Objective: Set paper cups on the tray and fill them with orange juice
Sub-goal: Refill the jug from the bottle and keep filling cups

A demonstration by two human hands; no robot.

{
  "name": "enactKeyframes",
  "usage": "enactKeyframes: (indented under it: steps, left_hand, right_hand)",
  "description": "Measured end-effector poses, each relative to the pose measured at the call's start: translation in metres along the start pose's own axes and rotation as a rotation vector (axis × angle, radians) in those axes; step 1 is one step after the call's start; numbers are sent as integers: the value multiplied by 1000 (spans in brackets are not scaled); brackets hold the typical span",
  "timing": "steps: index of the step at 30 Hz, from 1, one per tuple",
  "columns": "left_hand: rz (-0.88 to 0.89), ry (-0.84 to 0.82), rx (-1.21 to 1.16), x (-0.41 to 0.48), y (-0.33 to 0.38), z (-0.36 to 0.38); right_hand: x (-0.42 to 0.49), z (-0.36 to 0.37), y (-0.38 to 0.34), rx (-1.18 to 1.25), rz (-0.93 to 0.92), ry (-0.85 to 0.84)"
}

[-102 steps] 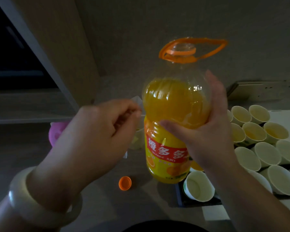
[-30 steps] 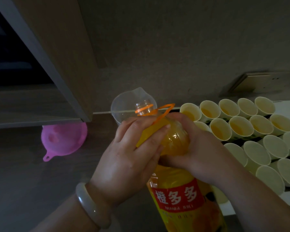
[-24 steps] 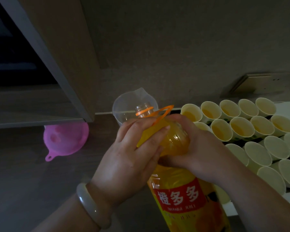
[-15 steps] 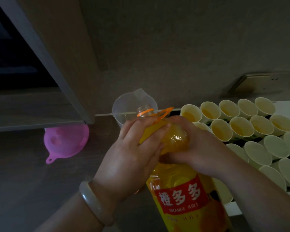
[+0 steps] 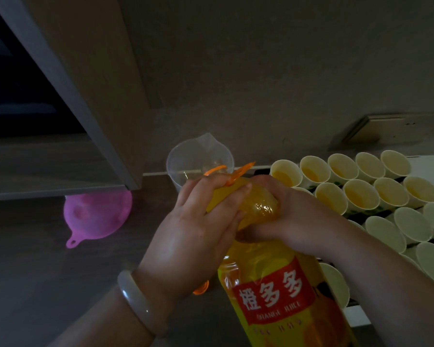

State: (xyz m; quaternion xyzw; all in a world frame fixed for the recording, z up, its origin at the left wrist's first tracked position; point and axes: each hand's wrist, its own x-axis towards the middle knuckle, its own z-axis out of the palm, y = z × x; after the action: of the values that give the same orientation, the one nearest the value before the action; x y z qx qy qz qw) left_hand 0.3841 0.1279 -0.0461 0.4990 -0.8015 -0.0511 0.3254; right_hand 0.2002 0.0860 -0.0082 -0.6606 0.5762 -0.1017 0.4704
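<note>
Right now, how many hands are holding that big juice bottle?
2. The left hand grips the bottle near its neck from the left; the right hand grips its shoulder from the right.

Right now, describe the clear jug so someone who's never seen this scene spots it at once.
Start at the grey wall behind the dark counter. Left of the rows of paper cups, a big juice bottle is held tilted; the jug stands just beyond its neck. It is the only colourless, see-through vessel, with a pour spout; the funnel to its left is pink.
</note>
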Motion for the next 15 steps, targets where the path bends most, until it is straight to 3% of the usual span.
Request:
enactKeyframes:
  steps: [15]
  left_hand:
    - [-50, -19, -15, 2, -1, 1]
  right_hand:
    - [3, -9, -9, -79, 44, -51]
